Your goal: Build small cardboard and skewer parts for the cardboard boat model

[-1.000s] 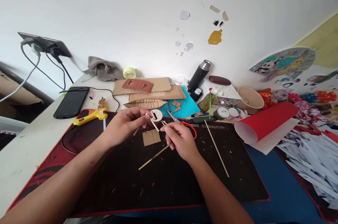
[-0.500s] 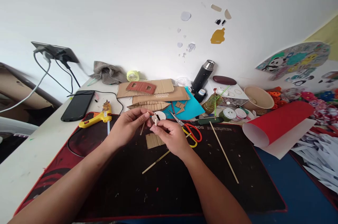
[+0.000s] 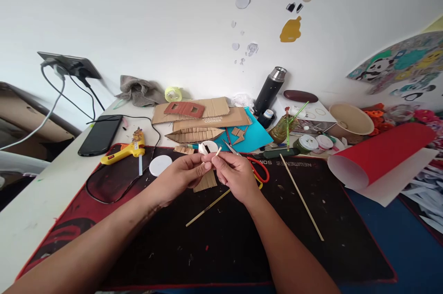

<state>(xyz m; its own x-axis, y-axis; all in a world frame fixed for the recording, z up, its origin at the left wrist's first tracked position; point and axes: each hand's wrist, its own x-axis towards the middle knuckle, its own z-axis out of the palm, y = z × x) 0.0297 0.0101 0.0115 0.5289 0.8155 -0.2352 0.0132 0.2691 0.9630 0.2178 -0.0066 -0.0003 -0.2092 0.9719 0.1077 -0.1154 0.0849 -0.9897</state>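
Note:
My left hand (image 3: 188,169) and my right hand (image 3: 233,171) meet above the dark mat, fingertips touching. Between their pinched fingers is a short pale stick (image 3: 218,151), its tip sticking up at a slant. Both hands seem to grip it, though the fingers hide most of it. Just beyond the fingertips lies a white round lid (image 3: 209,146) with a black mark. Under the hands is a small cardboard piece (image 3: 205,182). A thin wooden stick (image 3: 207,207) lies in front of it, and scissors with red and yellow handles (image 3: 265,169) lie beside my right hand.
A yellow glue gun (image 3: 126,152), phone (image 3: 100,135) and white disc (image 3: 160,165) lie left. Behind are cardboard pieces (image 3: 214,121), blue paper (image 3: 256,135) and a black flask (image 3: 270,90). Right are a long stick (image 3: 301,197), jars (image 3: 308,143) and a red paper roll (image 3: 384,155).
The view has shifted slightly. My hands have drawn together, and the short stick now slants instead of standing upright. The white disc left of my left hand has come into view.

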